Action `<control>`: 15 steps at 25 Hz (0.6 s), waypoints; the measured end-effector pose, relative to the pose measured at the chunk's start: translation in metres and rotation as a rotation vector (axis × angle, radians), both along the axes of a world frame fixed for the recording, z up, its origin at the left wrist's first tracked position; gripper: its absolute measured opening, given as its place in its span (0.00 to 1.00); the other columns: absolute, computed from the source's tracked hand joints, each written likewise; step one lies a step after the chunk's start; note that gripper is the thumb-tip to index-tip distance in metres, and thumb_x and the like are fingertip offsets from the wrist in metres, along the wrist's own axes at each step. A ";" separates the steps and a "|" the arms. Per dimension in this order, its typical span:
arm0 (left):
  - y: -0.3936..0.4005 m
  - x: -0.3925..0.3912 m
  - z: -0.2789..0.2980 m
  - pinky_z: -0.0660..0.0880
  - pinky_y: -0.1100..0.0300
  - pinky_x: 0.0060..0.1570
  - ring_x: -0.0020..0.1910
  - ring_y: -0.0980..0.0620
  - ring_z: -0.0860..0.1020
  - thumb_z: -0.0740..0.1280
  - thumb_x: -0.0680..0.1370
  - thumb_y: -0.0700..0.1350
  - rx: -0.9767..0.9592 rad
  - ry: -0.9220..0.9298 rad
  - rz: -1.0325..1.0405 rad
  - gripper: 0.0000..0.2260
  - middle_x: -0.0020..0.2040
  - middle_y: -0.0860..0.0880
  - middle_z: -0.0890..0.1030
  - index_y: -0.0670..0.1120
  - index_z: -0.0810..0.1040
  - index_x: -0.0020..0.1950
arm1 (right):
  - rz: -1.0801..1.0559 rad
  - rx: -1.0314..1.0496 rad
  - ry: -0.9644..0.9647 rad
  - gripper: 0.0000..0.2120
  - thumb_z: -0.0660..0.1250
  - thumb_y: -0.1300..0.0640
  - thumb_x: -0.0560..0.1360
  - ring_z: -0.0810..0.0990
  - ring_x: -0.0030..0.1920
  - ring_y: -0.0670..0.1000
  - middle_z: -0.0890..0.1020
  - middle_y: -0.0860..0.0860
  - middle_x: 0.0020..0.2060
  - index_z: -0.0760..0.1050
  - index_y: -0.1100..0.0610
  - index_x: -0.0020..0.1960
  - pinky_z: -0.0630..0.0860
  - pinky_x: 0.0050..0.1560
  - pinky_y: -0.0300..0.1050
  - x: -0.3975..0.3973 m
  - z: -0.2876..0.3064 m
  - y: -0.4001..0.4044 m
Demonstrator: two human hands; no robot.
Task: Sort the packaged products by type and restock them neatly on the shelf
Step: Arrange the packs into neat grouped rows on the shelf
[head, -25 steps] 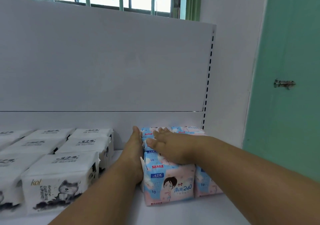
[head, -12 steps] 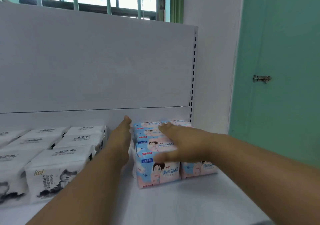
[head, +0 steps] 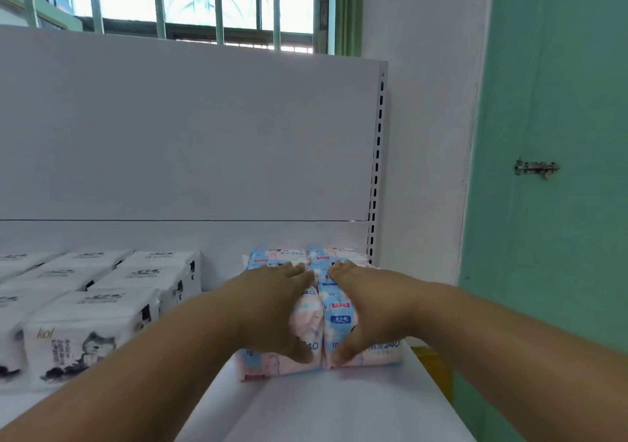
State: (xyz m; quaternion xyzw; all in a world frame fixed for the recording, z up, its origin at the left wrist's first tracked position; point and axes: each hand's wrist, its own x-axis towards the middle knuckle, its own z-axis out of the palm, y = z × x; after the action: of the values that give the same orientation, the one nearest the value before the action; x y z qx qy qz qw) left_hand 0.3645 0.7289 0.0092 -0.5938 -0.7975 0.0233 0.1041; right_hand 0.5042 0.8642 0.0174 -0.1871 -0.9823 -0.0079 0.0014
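Observation:
Pink-and-blue packs (head: 339, 319) stand in two rows at the right end of the white shelf (head: 323, 407), running back to the rear panel. My left hand (head: 272, 305) lies flat on top of the left row, its thumb hanging down the front pack's face. On the right row my right hand (head: 370, 302) lies the same way, thumb down the front. The fingertips of both hands nearly meet over the seam between the rows. White tissue packs (head: 85, 336) with a dog print fill the shelf's left part in neat rows.
A bare strip of shelf separates the white packs from the pink-and-blue ones. The white back panel (head: 190, 142) rises behind, with a perforated upright (head: 375, 169) at its right edge. A green door (head: 550, 203) stands to the right, and something yellow (head: 435, 367) shows below the shelf end.
My left hand left the left side of the pink-and-blue packs and now lies on top of them. My right hand shifted right onto the right row.

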 end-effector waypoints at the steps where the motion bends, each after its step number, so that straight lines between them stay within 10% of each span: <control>1: 0.000 0.002 0.001 0.49 0.54 0.76 0.79 0.54 0.48 0.70 0.66 0.71 -0.020 0.011 0.021 0.53 0.80 0.55 0.46 0.53 0.44 0.80 | 0.014 0.005 -0.005 0.57 0.73 0.30 0.62 0.62 0.74 0.50 0.58 0.46 0.77 0.46 0.48 0.79 0.63 0.72 0.47 0.000 0.000 0.003; 6: 0.003 0.012 0.009 0.49 0.54 0.76 0.79 0.54 0.48 0.70 0.67 0.70 -0.150 -0.037 0.110 0.53 0.80 0.55 0.44 0.53 0.42 0.80 | 0.057 0.035 -0.017 0.58 0.72 0.28 0.62 0.59 0.76 0.52 0.57 0.48 0.78 0.47 0.50 0.79 0.60 0.73 0.50 -0.005 -0.005 0.007; 12: 0.009 0.016 0.037 0.55 0.51 0.75 0.78 0.51 0.55 0.55 0.75 0.71 -0.150 -0.280 0.258 0.39 0.80 0.55 0.51 0.55 0.47 0.80 | 0.033 -0.170 -0.028 0.44 0.60 0.24 0.68 0.79 0.56 0.49 0.71 0.50 0.70 0.58 0.48 0.76 0.78 0.56 0.48 0.001 0.025 0.032; 15: 0.016 0.019 0.024 0.47 0.53 0.75 0.79 0.52 0.45 0.44 0.75 0.71 -0.139 -0.272 0.259 0.37 0.81 0.53 0.46 0.54 0.44 0.80 | 0.040 -0.194 -0.063 0.42 0.51 0.26 0.74 0.67 0.73 0.54 0.59 0.51 0.78 0.49 0.48 0.80 0.67 0.71 0.55 -0.003 0.017 0.039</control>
State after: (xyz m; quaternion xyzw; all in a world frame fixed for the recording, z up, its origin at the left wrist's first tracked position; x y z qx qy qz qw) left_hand 0.3836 0.7445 0.0335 -0.4897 -0.8704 0.0111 -0.0496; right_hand 0.5016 0.9037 0.0346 -0.1665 -0.9815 0.0815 -0.0475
